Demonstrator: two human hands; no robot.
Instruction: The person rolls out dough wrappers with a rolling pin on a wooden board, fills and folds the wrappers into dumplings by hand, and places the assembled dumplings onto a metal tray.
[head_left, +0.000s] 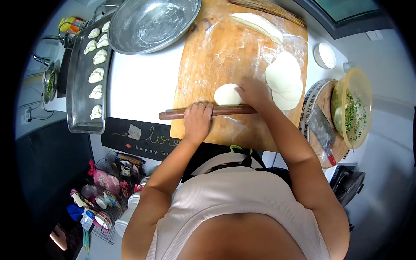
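A brown rolling pin [225, 110] lies across the lower part of a floured wooden board [208, 65]. My left hand [198, 119] is wrapped over the pin near its left end. Just above the pin, touching its far side, is a small flat round of dough [227, 94]. My right hand [253, 92] is at the right edge of that round, its fingers blurred, so their grip is unclear. To the right sit flattened, overlapping dough rounds [284, 80], and a long strip of dough [258, 27] lies at the board's far side.
At the left, a metal tray [73, 86] holds several shaped dumplings beside a big metal bowl [154, 26]. On the right are a small white bowl [325, 56], a cleaver [321, 128] on a round board, and a yellow bowl [366, 99] with chopped greens.
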